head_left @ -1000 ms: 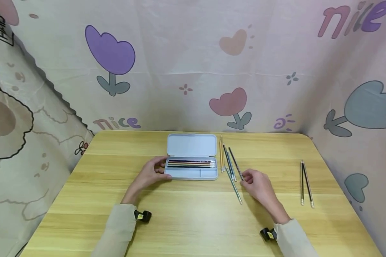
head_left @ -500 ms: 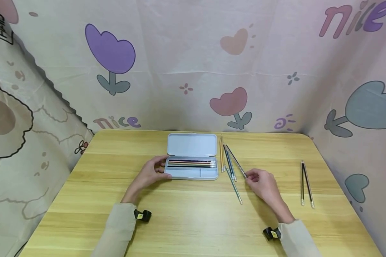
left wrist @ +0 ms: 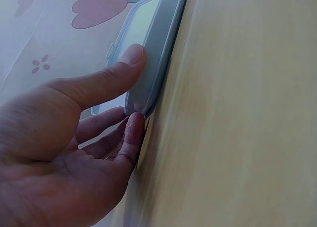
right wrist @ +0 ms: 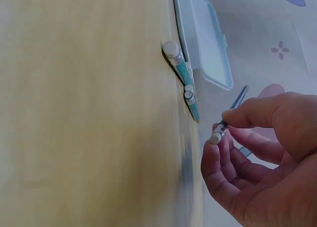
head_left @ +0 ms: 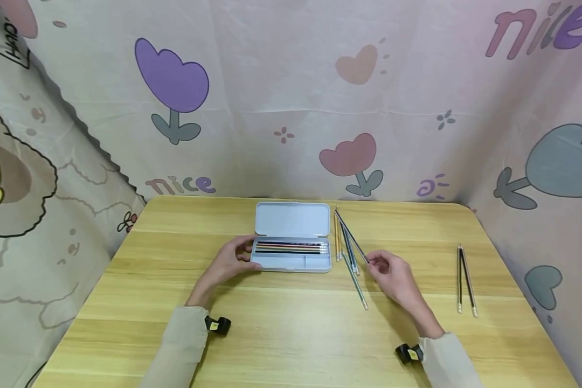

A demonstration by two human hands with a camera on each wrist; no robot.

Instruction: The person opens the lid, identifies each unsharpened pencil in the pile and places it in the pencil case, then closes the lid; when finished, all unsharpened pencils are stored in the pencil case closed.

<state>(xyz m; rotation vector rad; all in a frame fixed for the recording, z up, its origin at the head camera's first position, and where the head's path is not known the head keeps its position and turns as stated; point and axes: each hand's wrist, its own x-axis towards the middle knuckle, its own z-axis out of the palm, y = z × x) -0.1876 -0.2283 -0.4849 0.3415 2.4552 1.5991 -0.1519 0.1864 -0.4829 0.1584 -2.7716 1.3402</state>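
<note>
A pale blue pencil case (head_left: pixel 278 262) lies with its lid (head_left: pixel 292 219) raised, and several pencils (head_left: pixel 288 248) lie side by side in its rear compartment. My left hand (head_left: pixel 228 265) grips the left end of the case; in the left wrist view its thumb (left wrist: pixel 132 55) presses the case's side (left wrist: pixel 153 54) and the fingers curl at the corner. Between thumb and fingertips my right hand (head_left: pixel 392 274) pinches a dark pencil (head_left: pixel 353 237) near its white eraser end (right wrist: pixel 216 137). This pencil slants up and left above the loose ones.
Right of the case lie loose yellow pencils (head_left: pixel 338 240), blue pencils (head_left: pixel 349 250) and a teal pencil (head_left: pixel 356 285). Two dark pencils (head_left: pixel 468 280) lie farther right on the wooden table (head_left: pixel 296 334). A printed curtain (head_left: pixel 252 97) hangs behind the table.
My right hand has moved slightly right with the dark pencil, whose far tip has swung left over the other pencils. My left hand stays on the case.
</note>
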